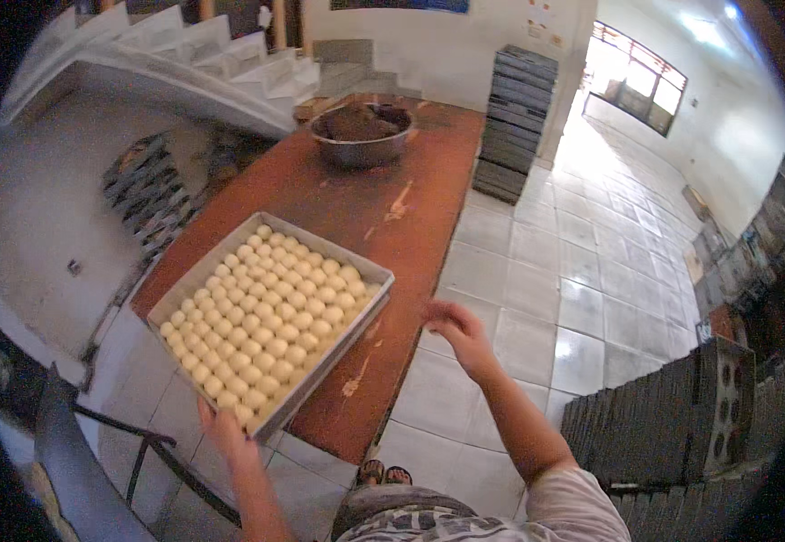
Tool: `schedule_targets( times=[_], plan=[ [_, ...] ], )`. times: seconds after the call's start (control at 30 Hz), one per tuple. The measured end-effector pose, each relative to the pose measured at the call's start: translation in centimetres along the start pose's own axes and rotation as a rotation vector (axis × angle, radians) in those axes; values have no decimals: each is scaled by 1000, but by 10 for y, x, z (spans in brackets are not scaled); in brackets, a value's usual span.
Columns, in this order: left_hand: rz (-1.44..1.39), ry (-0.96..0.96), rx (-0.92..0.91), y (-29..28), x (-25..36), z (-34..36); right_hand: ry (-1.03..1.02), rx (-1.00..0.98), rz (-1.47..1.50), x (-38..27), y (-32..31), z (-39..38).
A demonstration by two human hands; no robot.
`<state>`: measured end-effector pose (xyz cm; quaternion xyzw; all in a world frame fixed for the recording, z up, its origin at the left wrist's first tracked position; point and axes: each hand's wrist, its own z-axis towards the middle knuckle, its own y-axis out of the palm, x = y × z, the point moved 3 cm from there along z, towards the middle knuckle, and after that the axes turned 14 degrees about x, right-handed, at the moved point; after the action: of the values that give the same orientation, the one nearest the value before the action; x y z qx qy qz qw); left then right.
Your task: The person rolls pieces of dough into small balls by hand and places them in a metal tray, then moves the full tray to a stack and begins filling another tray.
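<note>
A square, pale metal tray lies at a slant over the near part of the red-brown table. Rows of round, pale yellow dough balls fill most of it, with a bare strip along its right side. At the tray's nearest corner, my left hand grips the rim; part of its fingers is hidden by the tray. My right hand is off to the right of the table's edge, apart from the tray. Its fingers are loosely bent, and nothing shows in them.
On the table's far end stands a large metal basin with a dark brown mass inside. Stacked dark trays rise by the wall beyond. More dark pans stand in rows at the lower right. Stairs climb at the far left.
</note>
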<state>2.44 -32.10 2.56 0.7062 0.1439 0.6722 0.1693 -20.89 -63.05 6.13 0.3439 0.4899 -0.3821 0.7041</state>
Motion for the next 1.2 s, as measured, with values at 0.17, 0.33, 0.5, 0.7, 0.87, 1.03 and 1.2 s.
schedule_targets(
  times=[0.17,0.33,0.5,0.7,0.87,1.03,1.2],
  plan=[
    [190,168,40,68,-87,20,320,343,-353,-7,-171,-235],
    [-41,150,-7,189,-205,138,397,778,-602,2,-205,-304],
    [242,241,-200,342,-208,51,588,1170,-846,-16,-201,-368],
    [414,525,-359,453,-214,65,124,1404,-1428,-88,-223,-309],
    [564,573,-303,402,-191,33,-222,1639,-2332,-349,-311,-404],
    [624,769,-506,409,-171,27,168,2225,-2803,-398,-298,-410],
    [660,973,-485,305,-140,-91,422,2195,-2674,-416,-310,-529]
  ],
)
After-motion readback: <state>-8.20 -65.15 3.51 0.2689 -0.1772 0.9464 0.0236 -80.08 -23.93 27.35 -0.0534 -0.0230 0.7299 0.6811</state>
